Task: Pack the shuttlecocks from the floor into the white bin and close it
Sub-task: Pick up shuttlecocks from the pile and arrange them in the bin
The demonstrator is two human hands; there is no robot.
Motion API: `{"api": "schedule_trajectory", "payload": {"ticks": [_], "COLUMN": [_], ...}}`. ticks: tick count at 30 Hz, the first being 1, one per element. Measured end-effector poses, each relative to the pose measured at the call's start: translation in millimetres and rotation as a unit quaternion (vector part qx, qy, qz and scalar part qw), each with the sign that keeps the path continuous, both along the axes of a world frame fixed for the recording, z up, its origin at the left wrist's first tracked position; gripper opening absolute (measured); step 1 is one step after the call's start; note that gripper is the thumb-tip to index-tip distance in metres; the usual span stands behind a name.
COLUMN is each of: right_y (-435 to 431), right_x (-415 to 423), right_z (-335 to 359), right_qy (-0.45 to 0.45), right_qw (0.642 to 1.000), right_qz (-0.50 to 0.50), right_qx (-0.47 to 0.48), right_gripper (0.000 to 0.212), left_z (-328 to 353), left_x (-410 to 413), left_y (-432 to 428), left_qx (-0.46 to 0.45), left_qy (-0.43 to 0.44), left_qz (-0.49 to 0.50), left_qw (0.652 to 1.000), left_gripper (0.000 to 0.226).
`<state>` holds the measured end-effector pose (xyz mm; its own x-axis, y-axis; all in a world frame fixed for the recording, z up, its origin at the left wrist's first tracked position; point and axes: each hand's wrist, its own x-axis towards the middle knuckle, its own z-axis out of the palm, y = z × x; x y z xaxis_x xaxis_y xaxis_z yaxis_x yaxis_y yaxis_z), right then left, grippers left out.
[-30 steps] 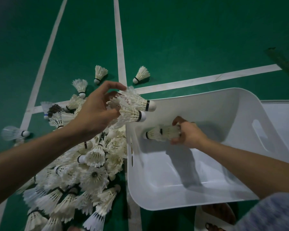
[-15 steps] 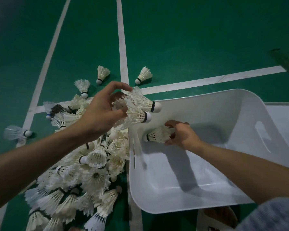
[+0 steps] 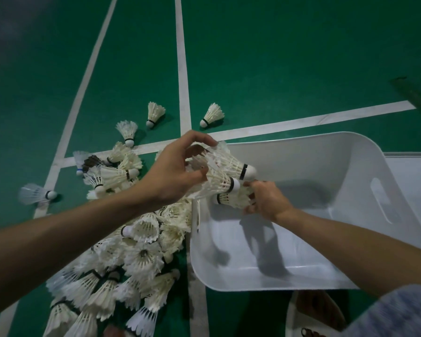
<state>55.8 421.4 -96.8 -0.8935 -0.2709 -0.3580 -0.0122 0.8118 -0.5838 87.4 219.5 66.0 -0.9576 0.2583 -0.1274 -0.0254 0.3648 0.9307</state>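
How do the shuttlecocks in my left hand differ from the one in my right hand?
The left hand grips a pair of shuttlecocks; the right hand holds a single shuttlecock. The pair's cork tips point right, over the white bin; the single shuttlecock's tip points left. The pair sits higher, the single shuttlecock just below. All have white feathers and a black band by the cork.

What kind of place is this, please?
Most likely a badminton court: a green floor with white court lines, and many feather shuttlecocks heaped beside a white bin.
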Motion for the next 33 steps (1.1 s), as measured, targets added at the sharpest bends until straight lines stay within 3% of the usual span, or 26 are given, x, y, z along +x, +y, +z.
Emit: {"api": "schedule_trajectory", "payload": {"ticks": [9, 20, 22, 25, 27, 29, 33], "right_y": [3, 19, 22, 32, 40, 46, 42], "right_x": [8, 0, -3, -9, -9, -6, 2], "right_z": [16, 10, 16, 28, 43, 62, 93], "right_qy": [0.145, 0.149, 0.133, 0.142, 0.112, 0.042, -0.038], "right_qw": [0.962, 0.965, 0.976, 0.984, 0.984, 0.969, 0.923], "right_qz": [0.149, 0.191, 0.164, 0.084, -0.009, -0.056, -0.007], "right_qx": [0.177, 0.102, 0.058, -0.060, -0.135, -0.235, -0.383], "right_gripper": [0.060, 0.083, 0.079, 0.048, 0.037, 0.037, 0.061], "left_z": [-10, -9, -8, -8, -11, -13, -11], "left_x": [8, 4, 5, 2, -4, -11, -24], "left_y": [2, 2, 4, 6, 6, 7, 20], "left_qx": [-0.034, -0.056, -0.066, -0.097, -0.143, -0.183, -0.205], "left_qy": [-0.018, -0.031, -0.033, -0.025, -0.007, 0.002, -0.005], "left_qz": [0.034, 0.035, 0.031, 0.012, -0.011, -0.032, -0.095], "left_qw": [0.999, 0.997, 0.997, 0.995, 0.990, 0.983, 0.974], "left_gripper": [0.050, 0.052, 0.051, 0.046, 0.039, 0.036, 0.042]}}
